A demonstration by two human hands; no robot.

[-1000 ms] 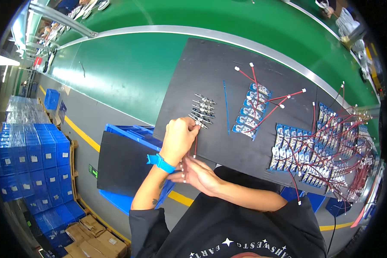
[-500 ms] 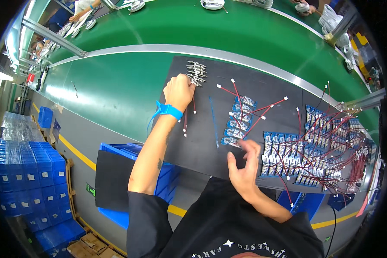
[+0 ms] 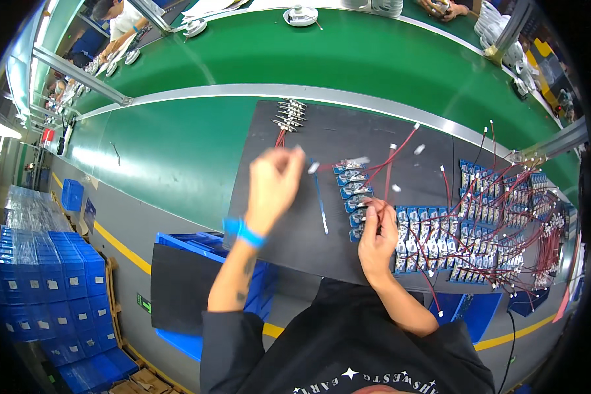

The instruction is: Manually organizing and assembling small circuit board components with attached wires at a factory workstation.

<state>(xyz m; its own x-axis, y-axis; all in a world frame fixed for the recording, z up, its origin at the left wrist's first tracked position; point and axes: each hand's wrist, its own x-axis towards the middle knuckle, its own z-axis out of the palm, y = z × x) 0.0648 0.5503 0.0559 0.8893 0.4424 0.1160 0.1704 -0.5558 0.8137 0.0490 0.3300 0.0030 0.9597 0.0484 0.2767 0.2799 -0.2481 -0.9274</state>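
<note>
My left hand (image 3: 276, 187), with a blue wrist strap (image 3: 244, 232), hovers over the dark mat (image 3: 289, 243), its fingers curled together and slightly blurred; what they may hold is hidden. Beyond it lies a stack of small metal-ended parts (image 3: 290, 115) with red wires (image 3: 280, 138) running toward the hand. My right hand (image 3: 379, 243) pinches a dark red wire (image 3: 376, 204) beside a short column of blue-and-white circuit boards (image 3: 352, 177). Red wires with white plugs spread from these boards, some smeared by motion. A thin blue strip (image 3: 320, 203) lies between my hands.
Rows of more wired boards (image 3: 427, 240) fill the mat's right side, with tangled red wires (image 3: 548, 253) at its end. A metal rail (image 3: 348, 98) borders the green conveyor (image 3: 256, 56). Blue bins (image 3: 43, 276) are stacked at left. Other people work across the line.
My left hand has come nearer, away from the metal-ended parts. My right hand, earlier open, has closed on a wire by the boards. The view has shifted slightly.
</note>
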